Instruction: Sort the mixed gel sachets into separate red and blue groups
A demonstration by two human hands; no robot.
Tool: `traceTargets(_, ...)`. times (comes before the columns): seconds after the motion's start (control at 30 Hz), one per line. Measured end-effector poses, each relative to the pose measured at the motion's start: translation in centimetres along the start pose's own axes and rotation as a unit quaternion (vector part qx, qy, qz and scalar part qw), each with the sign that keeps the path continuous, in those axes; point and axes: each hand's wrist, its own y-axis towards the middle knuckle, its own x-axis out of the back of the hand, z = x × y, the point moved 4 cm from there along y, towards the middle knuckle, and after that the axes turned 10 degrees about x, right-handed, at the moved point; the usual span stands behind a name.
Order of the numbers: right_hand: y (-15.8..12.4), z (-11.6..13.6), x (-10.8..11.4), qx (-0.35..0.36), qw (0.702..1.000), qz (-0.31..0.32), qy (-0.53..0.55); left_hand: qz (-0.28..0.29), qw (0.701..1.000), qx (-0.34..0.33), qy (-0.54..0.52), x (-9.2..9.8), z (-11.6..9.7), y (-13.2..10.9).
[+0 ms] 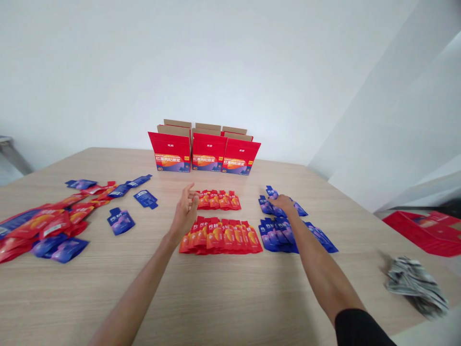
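My left hand (186, 210) is held just left of the far row of red pouches (219, 200), its fingers apart and nothing in them. Nearer to me lies a longer row of overlapping red pouches (223, 236). My right hand (284, 203) is over the far group of blue pouches (265, 205), its fingers closed on one blue pouch (271, 193) at the group's back edge. Part of this group is hidden under the hand. The near row of blue pouches (275, 234) is partly covered by my right forearm.
Three red cartons (209, 153) with raised flaps stand side by side at the back, before the wall. Mixed pouches (54, 223) lie heaped at the left, with a loose blue pouch (120, 221) beside them. On the right are a red box (425, 233) and a striped cloth (416, 286).
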Motion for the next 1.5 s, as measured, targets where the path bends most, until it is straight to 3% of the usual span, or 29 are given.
traceTargets(0.17,0.7,-0.2,-2.9,-0.031,0.997,0.063,-0.015,-0.004,1.000,-0.008,0.011,0.5,-0.2,0.3)
traceTargets(0.33,0.8,-0.2,-3.9,-0.063,0.995,0.075,-0.025,-0.011,1.000,-0.008,0.017,0.8,-0.3,0.3)
traceTargets(0.6,0.1,-0.2,-3.6,-0.094,0.992,0.072,-0.031,0.012,0.998,-0.002,0.067,1.0,0.4,0.7)
traceTargets(0.83,-1.1,0.7,-1.7,-0.074,0.995,0.062,-0.031,0.017,0.992,0.019,0.125,1.8,2.8,-0.1)
traceTargets(0.9,-1.7,1.3,-0.7,-0.061,0.997,0.048,-0.029,0.006,0.987,0.034,0.159,3.5,3.9,-0.7)
traceTargets(0.97,-2.6,2.1,0.1,-0.044,0.998,0.022,-0.028,-0.025,0.978,0.055,0.200,6.6,4.9,-1.3)
traceTargets(1.1,-5.9,4.9,1.5,0.040,0.994,-0.098,-0.022,-0.147,0.941,0.115,0.282,16.4,6.6,-2.1)
traceTargets(1.17,-8.3,6.6,1.7,0.104,0.979,-0.173,-0.011,-0.221,0.897,0.181,0.338,21.8,7.4,-2.4)
traceTargets(1.2,-9.6,7.4,1.6,0.136,0.970,-0.202,-0.003,-0.251,0.859,0.237,0.378,24.4,7.9,-2.6)
traceTargets(1.3,-13.6,9.3,0.7,0.224,0.940,-0.254,0.031,-0.282,0.777,0.359,0.434,29.7,8.9,-3.0)
traceTargets(1.4,-17.1,10.6,-0.6,0.287,0.911,-0.285,0.083,-0.260,0.777,0.364,0.443,30.6,9.3,-2.9)
traceTargets(1.5,-20.0,11.6,-1.8,0.319,0.885,-0.310,0.137,-0.209,0.797,0.335,0.457,28.0,10.0,-2.5)
